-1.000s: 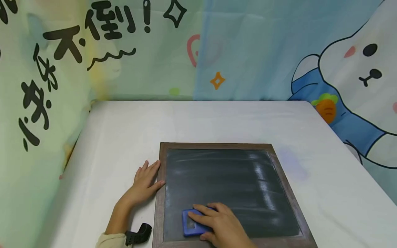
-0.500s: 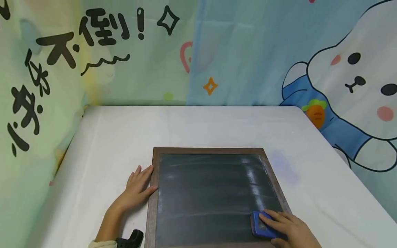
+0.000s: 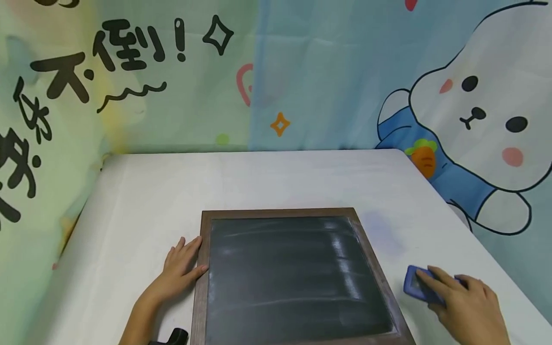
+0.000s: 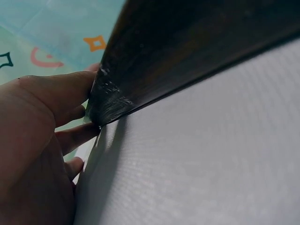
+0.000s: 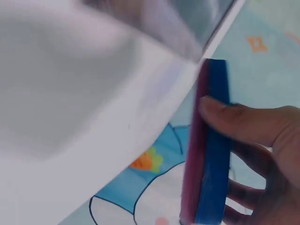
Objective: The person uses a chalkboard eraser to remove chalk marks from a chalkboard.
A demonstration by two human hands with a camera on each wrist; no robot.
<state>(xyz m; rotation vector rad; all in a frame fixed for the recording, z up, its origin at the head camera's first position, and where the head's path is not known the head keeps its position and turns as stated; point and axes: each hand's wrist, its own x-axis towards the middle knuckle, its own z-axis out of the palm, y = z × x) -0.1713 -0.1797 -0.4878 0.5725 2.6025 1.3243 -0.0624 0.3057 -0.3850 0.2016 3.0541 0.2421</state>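
Note:
A chalkboard (image 3: 284, 268) with a brown wooden frame lies on the white table, its dark surface faintly streaked. At its left side, my left hand (image 3: 178, 269) rests against the frame with fingers fairly straight and the thumb on the frame edge. In the left wrist view, the thumb and fingertips meet the dark frame edge (image 4: 117, 96). My right hand (image 3: 470, 304) grips a blue chalkboard eraser (image 3: 416, 285) to the right of the board. The right wrist view shows the eraser's reddish pad (image 5: 194, 154) facing left, with the thumb pressed on its near side.
The white table (image 3: 151, 191) extends behind and beside the board, with a faint purplish smudge (image 3: 381, 235) near the board's upper right. A printed curtain (image 3: 319, 81) hangs behind it. A black wrist device (image 3: 174, 337) sits by my left forearm.
My right hand has moved the eraser rightward along the lower board, then off past its right edge. The left hand stays at the frame. The head view has shifted slightly.

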